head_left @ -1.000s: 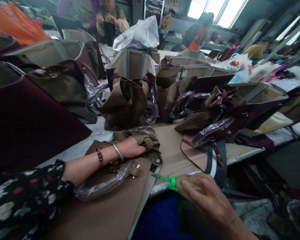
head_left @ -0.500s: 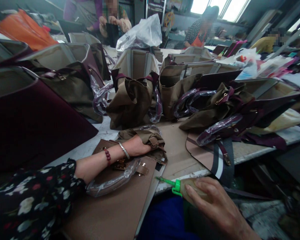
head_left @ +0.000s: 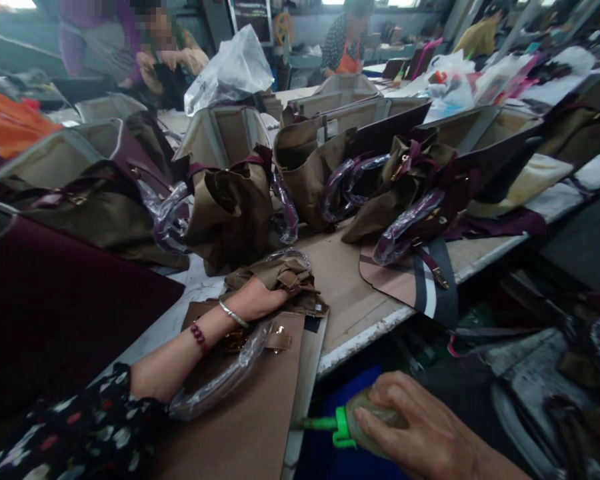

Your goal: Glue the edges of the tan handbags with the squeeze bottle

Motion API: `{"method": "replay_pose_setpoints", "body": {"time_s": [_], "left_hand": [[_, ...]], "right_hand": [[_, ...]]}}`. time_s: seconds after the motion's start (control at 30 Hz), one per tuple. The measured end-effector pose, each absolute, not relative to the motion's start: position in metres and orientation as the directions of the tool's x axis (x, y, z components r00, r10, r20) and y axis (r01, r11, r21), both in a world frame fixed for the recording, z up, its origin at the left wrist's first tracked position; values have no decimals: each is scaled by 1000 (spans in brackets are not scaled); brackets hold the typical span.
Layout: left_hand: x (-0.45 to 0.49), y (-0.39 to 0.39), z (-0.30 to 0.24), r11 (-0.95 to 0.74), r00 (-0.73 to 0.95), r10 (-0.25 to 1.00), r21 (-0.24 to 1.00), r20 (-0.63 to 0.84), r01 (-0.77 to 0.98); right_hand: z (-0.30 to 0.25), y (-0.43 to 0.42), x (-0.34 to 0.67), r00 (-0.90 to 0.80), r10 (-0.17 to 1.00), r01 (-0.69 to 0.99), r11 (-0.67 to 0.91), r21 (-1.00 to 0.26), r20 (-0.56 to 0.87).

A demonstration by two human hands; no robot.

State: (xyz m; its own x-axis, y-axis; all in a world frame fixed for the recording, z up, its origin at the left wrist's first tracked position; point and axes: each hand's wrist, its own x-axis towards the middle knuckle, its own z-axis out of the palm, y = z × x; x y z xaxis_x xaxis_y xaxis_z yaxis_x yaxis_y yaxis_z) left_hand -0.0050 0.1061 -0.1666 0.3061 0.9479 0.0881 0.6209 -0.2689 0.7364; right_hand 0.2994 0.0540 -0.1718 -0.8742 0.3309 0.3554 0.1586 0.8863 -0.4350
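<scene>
My left hand is closed on the bunched olive lining of a brown bag, at the upper end of its flat panel; the fingertips are partly hidden in the folds. Across that panel lies a plastic-wrapped handle, beside a brown tab with gold fittings. In my right hand is a squeeze bottle of yellowish stuff with a green cap and a long thin nozzle. Its tip points left and overlaps the panel's right edge in view; whether it touches I cannot tell.
Half-made bags with olive linings and wrapped handles stand along the table behind. A dark maroon bag is close on the left. A striped panel overhangs the table edge. Several people work further back.
My right hand has brought the bottle lower along the panel's right edge, its nozzle now nearly level. My left hand keeps its hold on the lining. The whole view has shifted a little.
</scene>
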Motion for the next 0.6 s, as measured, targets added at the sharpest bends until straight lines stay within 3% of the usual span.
{"method": "replay_pose_setpoints", "body": {"time_s": [0.07, 0.2, 0.43, 0.6], "left_hand": [[-8, 106, -165, -263, 286, 954, 719, 93, 643], [-12, 107, -164, -266, 287, 954, 701, 91, 661], [-11, 107, -166, -233, 283, 958, 681, 38, 695], [-10, 108, -170, -215, 276, 961, 691, 24, 690]], "right_hand": [[-168, 58, 300, -865, 378, 218, 875, -431, 330], [-169, 80, 302, -777, 473, 343, 872, -349, 416], [-167, 72, 300, -831, 441, 331, 882, -336, 340], [-171, 99, 301, -767, 460, 376, 887, -266, 447]]}}
